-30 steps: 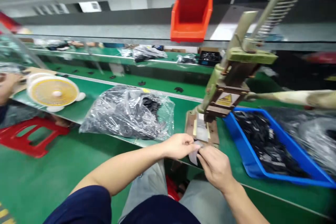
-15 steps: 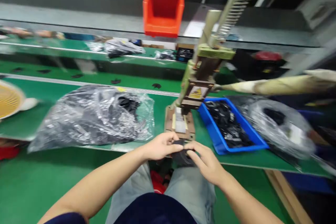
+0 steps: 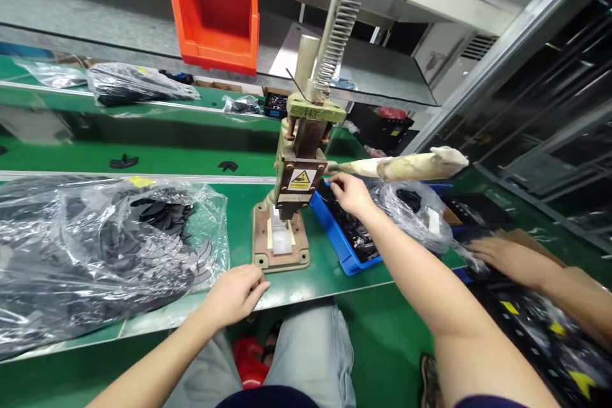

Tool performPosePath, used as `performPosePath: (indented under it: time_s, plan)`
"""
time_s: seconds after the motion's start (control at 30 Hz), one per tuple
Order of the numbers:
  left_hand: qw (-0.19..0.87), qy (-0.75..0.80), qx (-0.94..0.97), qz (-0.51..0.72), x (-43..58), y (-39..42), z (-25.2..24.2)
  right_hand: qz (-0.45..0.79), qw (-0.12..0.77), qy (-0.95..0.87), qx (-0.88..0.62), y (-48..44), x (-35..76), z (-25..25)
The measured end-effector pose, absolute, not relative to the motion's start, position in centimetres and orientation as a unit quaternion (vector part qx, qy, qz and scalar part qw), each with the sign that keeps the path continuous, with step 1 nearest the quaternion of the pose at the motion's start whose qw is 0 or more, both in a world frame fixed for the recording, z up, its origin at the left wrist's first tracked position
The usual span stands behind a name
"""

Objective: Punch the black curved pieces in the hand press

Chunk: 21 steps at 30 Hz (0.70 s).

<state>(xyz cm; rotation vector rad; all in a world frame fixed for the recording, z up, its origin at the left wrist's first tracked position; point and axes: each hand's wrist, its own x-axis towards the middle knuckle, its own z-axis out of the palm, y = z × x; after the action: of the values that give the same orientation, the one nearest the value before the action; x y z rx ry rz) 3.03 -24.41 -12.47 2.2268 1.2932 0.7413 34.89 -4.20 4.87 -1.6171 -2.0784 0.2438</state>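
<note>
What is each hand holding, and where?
Left hand rests on the green bench, nothing visible. Right hand touches black parts in the blue bin; any grip cannot be told.

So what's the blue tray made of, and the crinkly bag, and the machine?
The blue tray looks like smooth moulded plastic, evenly coloured. The bag seems thin clear plastic film: shiny, wrinkled, dark pieces showing through. The machine is probably metal: chipped green paint, a rusty-brown base and a bare steel spring.

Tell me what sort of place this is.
Most likely a factory assembly line. A manual lever press stands on the green bench, a conveyor belt behind it carries loose black parts, and a blue tray and a clear bag hold heaps more.
</note>
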Motion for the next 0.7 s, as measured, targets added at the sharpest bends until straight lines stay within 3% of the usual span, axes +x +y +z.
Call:
performPosePath:
  time_s: [0.23, 0.4, 0.7]
  plan:
    - [0.181, 0.464, 0.826, 0.265, 3.1, -24.6, -12.5, 0.037, 0.209, -0.761, -0.613, 4.5, 32.0, 6.1]
    - [0.188, 0.461, 0.823, 0.274, 3.1, -24.7, -12.5, 0.018, 0.146, -0.767, -0.625, 1.1, 34.0, 3.9]
    - [0.167, 0.458, 0.835, 0.256, 3.1, -24.7, -13.9, 0.074, -0.071, -0.755, -0.647, -7.6, 41.9, 0.4]
